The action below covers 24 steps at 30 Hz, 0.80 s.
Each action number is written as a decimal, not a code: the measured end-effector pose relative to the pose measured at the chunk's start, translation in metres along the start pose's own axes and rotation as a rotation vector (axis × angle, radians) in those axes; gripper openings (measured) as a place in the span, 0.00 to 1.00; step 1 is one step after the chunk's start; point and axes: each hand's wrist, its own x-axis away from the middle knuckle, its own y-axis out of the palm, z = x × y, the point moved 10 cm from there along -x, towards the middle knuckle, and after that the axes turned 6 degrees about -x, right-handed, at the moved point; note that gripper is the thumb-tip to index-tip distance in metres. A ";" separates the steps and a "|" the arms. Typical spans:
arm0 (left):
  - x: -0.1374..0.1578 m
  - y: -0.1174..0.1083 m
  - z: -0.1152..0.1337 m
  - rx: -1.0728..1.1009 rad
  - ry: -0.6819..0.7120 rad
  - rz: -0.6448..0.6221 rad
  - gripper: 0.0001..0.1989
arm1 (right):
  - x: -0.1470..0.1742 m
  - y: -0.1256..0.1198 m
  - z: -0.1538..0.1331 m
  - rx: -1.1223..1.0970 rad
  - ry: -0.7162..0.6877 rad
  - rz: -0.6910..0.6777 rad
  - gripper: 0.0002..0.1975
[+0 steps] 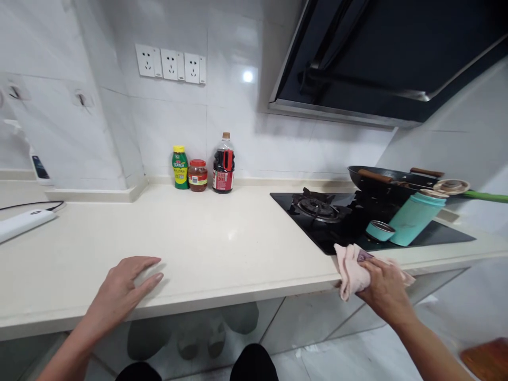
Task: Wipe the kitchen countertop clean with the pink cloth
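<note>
My right hand [383,288] grips a pale pink cloth [351,270] at the counter's front edge, just in front of the black glass stove [305,222]. Part of the cloth hangs over the edge, and some is hidden under my palm. Over the front left of the white countertop [238,243] is my left hand [125,283], thumb and fingers apart and nothing between them. Beyond the cloth, a turquoise bottle [416,219] stands on the stove with its small turquoise cup [380,230] beside it.
A black wok [381,180] sits on the stove's far side under the dark range hood [369,63]. Against the wall stand a green squeeze bottle [180,168], a red-lidded jar [197,175] and a dark sauce bottle [224,166]. A white device [26,223] lies far left.
</note>
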 end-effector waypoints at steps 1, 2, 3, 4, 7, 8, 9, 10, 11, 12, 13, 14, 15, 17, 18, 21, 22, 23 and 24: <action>0.001 0.002 0.000 -0.002 0.003 -0.003 0.29 | 0.000 0.001 0.000 0.008 -0.019 -0.006 0.21; 0.001 0.003 0.001 -0.001 0.006 -0.006 0.29 | 0.000 0.000 -0.004 0.016 -0.034 -0.015 0.22; 0.002 0.005 0.002 0.002 0.011 -0.010 0.28 | 0.000 -0.003 -0.011 0.035 -0.024 -0.023 0.23; 0.002 0.006 0.004 0.008 0.019 -0.017 0.28 | 0.000 -0.007 -0.020 0.058 0.001 -0.032 0.24; 0.004 0.010 0.008 0.029 0.044 -0.039 0.26 | -0.004 -0.018 -0.078 0.071 0.012 -0.108 0.28; 0.004 0.010 0.009 0.033 0.047 -0.039 0.26 | -0.007 -0.022 -0.107 0.049 -0.010 -0.136 0.29; 0.005 0.010 0.009 0.035 0.047 -0.035 0.26 | -0.009 -0.025 -0.141 0.009 -0.038 -0.155 0.30; 0.005 0.009 0.008 0.035 0.045 -0.030 0.26 | -0.012 -0.029 -0.178 -0.039 -0.072 -0.165 0.32; 0.005 0.009 0.008 0.033 0.041 -0.024 0.25 | -0.015 -0.035 -0.217 -0.090 -0.102 -0.141 0.33; 0.005 0.008 0.007 0.031 0.039 -0.019 0.25 | -0.018 -0.042 -0.258 -0.153 -0.152 -0.096 0.36; 0.005 0.008 0.006 0.028 0.037 -0.014 0.26 | -0.020 -0.050 -0.299 -0.218 -0.197 -0.034 0.38; 0.005 0.008 0.005 0.023 0.035 -0.009 0.26 | -0.021 -0.058 -0.338 -0.272 -0.237 0.032 0.39; 0.005 0.008 0.004 0.019 0.036 -0.007 0.26 | -0.021 -0.063 -0.375 -0.314 -0.281 0.074 0.38; 0.004 0.007 0.003 0.013 0.040 0.007 0.26 | -0.022 -0.071 -0.432 -0.384 -0.288 0.152 0.35; 0.004 0.007 0.001 0.009 0.039 0.014 0.27 | -0.023 -0.075 -0.454 -0.403 -0.292 0.184 0.31; 0.001 0.007 -0.005 0.001 0.017 0.017 0.28 | -0.023 -0.082 -0.494 -0.429 -0.360 0.231 0.24; 0.001 0.007 -0.007 0.003 0.008 0.013 0.28 | -0.023 -0.084 -0.498 -0.441 -0.396 0.232 0.22; 0.000 0.007 -0.008 0.009 0.000 0.010 0.28 | -0.022 -0.085 -0.497 -0.459 -0.434 0.232 0.22; -0.001 0.006 -0.010 0.019 -0.005 0.010 0.28 | -0.021 -0.088 -0.490 -0.484 -0.459 0.241 0.21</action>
